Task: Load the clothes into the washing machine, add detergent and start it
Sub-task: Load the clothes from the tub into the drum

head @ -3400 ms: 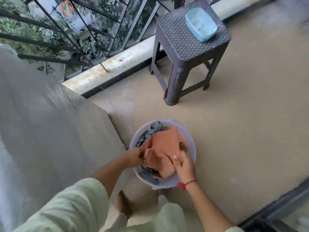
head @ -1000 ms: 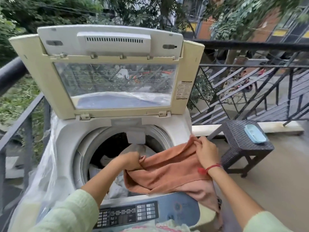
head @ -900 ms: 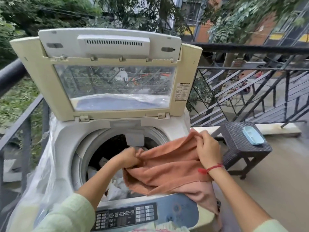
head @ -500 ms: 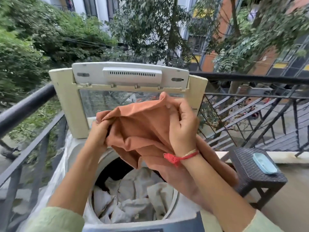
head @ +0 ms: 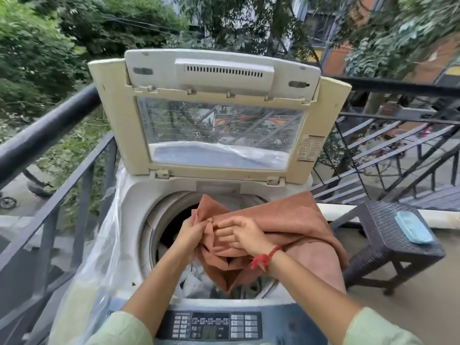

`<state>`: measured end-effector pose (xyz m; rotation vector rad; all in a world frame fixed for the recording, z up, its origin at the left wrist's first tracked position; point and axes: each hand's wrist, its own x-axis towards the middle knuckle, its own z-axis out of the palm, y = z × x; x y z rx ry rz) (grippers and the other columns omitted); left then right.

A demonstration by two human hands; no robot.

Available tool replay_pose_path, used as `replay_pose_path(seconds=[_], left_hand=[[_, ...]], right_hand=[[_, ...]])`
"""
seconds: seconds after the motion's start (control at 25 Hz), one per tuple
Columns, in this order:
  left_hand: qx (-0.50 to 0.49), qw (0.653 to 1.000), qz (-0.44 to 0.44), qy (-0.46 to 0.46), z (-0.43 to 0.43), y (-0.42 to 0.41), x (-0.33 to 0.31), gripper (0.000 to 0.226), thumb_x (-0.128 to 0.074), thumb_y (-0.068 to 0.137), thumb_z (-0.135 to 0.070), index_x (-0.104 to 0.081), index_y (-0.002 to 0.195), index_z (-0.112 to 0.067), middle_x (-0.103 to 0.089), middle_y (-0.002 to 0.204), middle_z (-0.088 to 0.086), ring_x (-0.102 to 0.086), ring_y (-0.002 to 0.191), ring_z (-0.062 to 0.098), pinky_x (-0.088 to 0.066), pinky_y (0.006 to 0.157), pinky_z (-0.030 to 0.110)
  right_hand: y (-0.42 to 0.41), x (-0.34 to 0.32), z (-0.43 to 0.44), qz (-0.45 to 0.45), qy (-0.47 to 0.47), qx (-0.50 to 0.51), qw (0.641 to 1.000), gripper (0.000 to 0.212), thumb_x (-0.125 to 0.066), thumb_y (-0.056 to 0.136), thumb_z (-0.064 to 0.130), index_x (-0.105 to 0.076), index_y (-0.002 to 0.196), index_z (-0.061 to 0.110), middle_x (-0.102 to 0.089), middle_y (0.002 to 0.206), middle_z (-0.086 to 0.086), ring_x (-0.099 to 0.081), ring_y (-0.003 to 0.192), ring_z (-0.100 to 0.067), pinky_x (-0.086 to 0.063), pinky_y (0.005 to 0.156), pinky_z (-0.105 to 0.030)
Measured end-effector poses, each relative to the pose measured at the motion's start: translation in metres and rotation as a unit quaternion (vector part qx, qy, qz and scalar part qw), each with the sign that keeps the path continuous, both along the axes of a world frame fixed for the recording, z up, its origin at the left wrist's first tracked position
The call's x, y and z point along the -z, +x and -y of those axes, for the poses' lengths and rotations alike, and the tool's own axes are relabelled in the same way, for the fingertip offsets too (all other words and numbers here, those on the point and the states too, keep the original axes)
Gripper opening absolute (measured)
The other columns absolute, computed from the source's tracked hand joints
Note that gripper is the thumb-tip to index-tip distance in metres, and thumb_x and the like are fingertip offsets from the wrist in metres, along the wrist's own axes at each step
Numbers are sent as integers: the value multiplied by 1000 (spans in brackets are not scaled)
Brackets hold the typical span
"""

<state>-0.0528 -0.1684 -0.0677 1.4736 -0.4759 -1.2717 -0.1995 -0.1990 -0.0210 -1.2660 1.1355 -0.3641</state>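
1. While both hands meet over the drum, the left hand [head: 193, 231] grips a bunched fold of the rust-orange woven cloth [head: 286, 220], fingers curled round it.
2. The right hand [head: 245, 235] pinches the same fold, touching the left.
3. The cloth's long axis runs left to right across the mouth of the white top-loading washing machine [head: 134, 220]. Its right end drapes over the rim, and its lower folds sag onto pale clothes [head: 196, 282] inside.
4. The cream, clear-windowed lid [head: 119, 115] stands upright.

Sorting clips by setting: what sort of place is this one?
Probably a home's open balcony used for laundry. A top-loading washing machine, lid up, stands against a black metal railing, with trees and neighbouring buildings beyond. The left hand and right hand grip an orange cloth over its drum.
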Motion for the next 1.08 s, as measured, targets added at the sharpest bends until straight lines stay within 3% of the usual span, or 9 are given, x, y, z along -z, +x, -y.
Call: replay_pose_path(seconds=[0.12,0.16,0.24,0.36,0.48,0.64,0.72,0.92,1.08], left_hand=[[-5,999,53,10,9,17,11,8,-65,86,-8,-65,88,-16,-71,80,2,-67,78,17,-52,70,29],[1,998,53,12,11,22,14,7,-66,85,-10,-66,88,-16,-72,79,1,-67,78,17,-52,69,29],[10,999,43,18,15,27,19,6,-69,83,-12,-67,89,-15,-73,81,3,-68,79,18,-52,70,30],[8,998,65,25,21,24,17,5,-69,83,-12,-65,85,-12,-69,80,6,-65,75,18,-52,70,30],[-29,997,73,2,27,17,4,12,-67,84,-8,-60,76,-14,-63,68,3,-59,63,16,-48,60,27],[-46,990,111,-75,33,17,-27,20,-65,84,-6,-60,70,-20,-64,62,-6,-60,59,7,-48,59,22],[-66,984,128,-103,33,27,-43,20,-64,84,-6,-60,69,-19,-63,63,-4,-59,63,10,-48,63,23],[-101,966,140,-194,17,52,-83,16,-61,85,-1,-63,78,-15,-65,74,0,-60,71,11,-50,63,14],[-167,939,125,-275,16,92,-136,21,-63,81,-2,-67,73,-21,-68,69,-8,-62,66,3,-52,63,15]], right_hand=[[-72,-11,50,-240,-343,29,908,46,-47,77,-4,-59,115,18,-58,126,-11,-55,115,-22,-40,101,-26],[-100,-13,69,-342,-382,-16,859,57,-53,78,3,-48,131,21,-44,141,-12,-41,130,-26,-31,110,-31],[-143,-5,92,-424,-293,-77,853,65,-62,84,20,-36,143,22,-18,155,-14,-16,144,-28,-19,117,-37],[-156,27,86,-368,-257,-34,893,30,-61,87,22,-62,114,10,-33,142,-19,-35,133,-34,-33,107,-35],[-154,35,70,-426,-357,47,830,17,-50,91,24,-57,97,10,-51,116,-16,-58,100,-39,-47,84,-42],[-164,3,54,-532,-473,-32,702,29,-33,100,32,-50,110,11,-65,102,-13,-64,87,-38,-48,68,-42],[-147,-36,49,-460,-548,10,699,27,-40,98,29,-54,109,9,-68,84,-16,-66,74,-38,-52,60,-43],[-49,-157,35,19,-629,251,735,3,-58,91,17,-55,90,16,-53,50,-7,-46,41,-16,-34,43,-34],[23,-199,11,226,-608,197,736,9,-57,91,26,-49,89,24,-42,45,0,-35,35,-10,-25,40,-19]])
